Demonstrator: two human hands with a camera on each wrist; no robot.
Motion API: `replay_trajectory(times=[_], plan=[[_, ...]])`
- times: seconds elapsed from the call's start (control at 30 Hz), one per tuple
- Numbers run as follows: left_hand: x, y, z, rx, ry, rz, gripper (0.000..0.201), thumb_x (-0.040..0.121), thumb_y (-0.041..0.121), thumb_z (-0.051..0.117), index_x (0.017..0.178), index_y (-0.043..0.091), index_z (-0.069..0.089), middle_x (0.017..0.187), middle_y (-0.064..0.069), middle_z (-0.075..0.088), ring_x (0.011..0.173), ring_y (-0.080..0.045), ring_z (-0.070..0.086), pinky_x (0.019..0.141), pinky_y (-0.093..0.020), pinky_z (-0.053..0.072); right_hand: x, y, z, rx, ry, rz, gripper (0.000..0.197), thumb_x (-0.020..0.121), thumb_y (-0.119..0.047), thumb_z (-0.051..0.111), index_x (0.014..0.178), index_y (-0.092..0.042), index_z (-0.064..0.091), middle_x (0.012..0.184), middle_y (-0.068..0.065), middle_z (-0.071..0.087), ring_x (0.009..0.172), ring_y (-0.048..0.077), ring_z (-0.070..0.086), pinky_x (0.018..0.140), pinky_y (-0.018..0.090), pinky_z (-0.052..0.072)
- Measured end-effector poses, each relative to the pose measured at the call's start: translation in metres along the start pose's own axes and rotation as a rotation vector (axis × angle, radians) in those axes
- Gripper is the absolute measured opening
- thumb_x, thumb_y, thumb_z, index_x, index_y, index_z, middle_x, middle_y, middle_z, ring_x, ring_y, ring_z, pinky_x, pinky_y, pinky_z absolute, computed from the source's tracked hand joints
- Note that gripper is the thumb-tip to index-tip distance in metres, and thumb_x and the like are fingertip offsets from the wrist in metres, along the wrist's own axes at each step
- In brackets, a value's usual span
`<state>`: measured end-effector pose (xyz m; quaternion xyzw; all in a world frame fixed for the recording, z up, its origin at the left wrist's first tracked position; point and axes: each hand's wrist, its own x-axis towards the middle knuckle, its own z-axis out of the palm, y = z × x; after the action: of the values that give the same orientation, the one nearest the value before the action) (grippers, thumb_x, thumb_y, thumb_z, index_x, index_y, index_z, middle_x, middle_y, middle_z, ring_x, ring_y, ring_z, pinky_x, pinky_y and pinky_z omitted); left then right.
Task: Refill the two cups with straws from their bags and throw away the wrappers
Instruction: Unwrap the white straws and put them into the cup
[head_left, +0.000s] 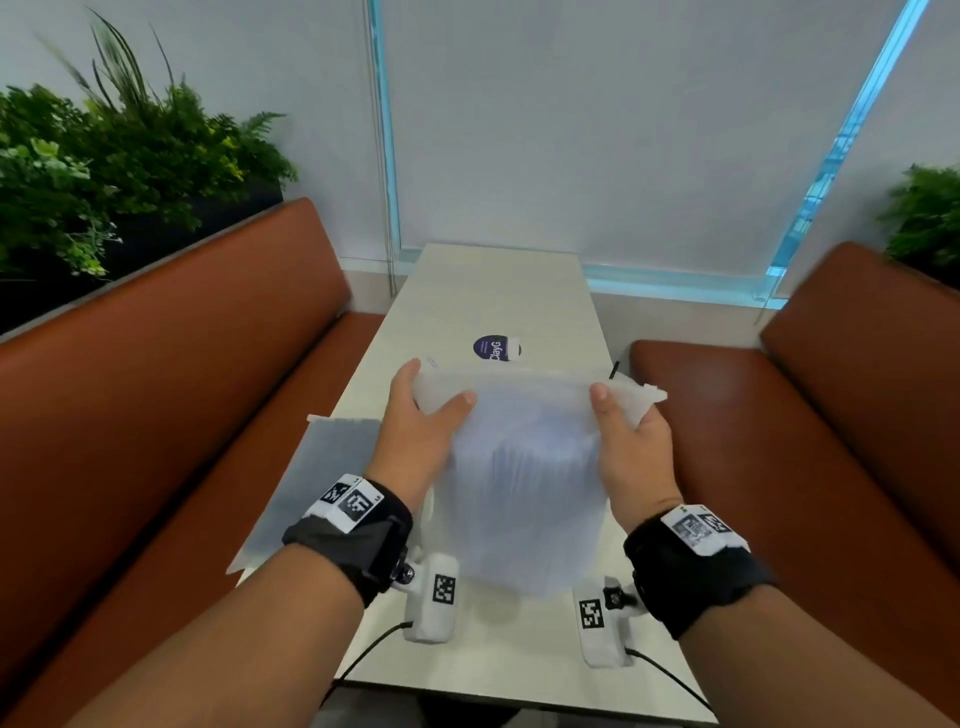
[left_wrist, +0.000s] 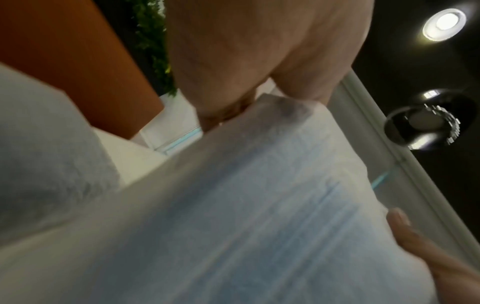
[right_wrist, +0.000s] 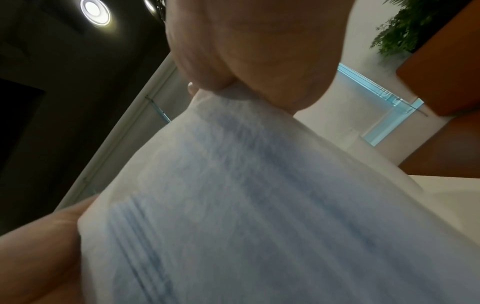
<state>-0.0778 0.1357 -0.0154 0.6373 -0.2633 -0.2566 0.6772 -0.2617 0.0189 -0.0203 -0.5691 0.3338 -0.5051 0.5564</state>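
A frosted plastic bag of blue straws (head_left: 524, 467) hangs upright above the table (head_left: 498, 291), held by its top corners. My left hand (head_left: 426, 405) pinches the bag's upper left corner, thumb in front. My right hand (head_left: 618, 415) pinches the upper right corner. The wrist views show the bag (left_wrist: 259, 205) (right_wrist: 259, 205) close up, with straw lines faint inside. A second flat bag (head_left: 317, 478) lies on the table at the left. A cup with a purple label (head_left: 496, 347) stands behind the bag's top edge, mostly hidden.
Brown bench seats (head_left: 171, 395) (head_left: 810, 415) flank the narrow table. Green plants (head_left: 104, 171) stand behind the left bench and at the far right. A window with a blind fills the wall beyond the table.
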Motion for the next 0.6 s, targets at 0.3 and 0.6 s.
replay_trajectory(times=[0.3, 0.6], plan=[[-0.011, 0.087, 0.066, 0.857, -0.331, 0.797, 0.038, 0.097, 0.039, 0.054, 0.131, 0.023, 0.060, 0.131, 0.004, 0.062, 0.122, -0.018, 0.051, 0.105, -0.039, 0.041, 0.008, -0.015, 0.011, 0.102, 0.015, -0.090, 0.043, 0.106, -0.042, 0.037, 0.119, -0.013, 0.065, 0.122, 0.002, 0.067, 0.120, 0.016, 0.058, 0.110, 0.043, 0.041], [0.001, 0.079, 0.105, 0.868, -0.449, 0.651, 0.029, 0.098, 0.053, 0.054, 0.106, 0.034, 0.073, 0.089, 0.005, 0.054, 0.082, -0.013, 0.055, 0.076, -0.034, 0.046, 0.014, -0.018, 0.006, 0.035, -0.009, -0.146, 0.045, 0.108, -0.013, 0.031, 0.084, -0.023, 0.069, 0.078, -0.012, 0.069, 0.079, 0.000, 0.061, 0.073, 0.016, 0.048]])
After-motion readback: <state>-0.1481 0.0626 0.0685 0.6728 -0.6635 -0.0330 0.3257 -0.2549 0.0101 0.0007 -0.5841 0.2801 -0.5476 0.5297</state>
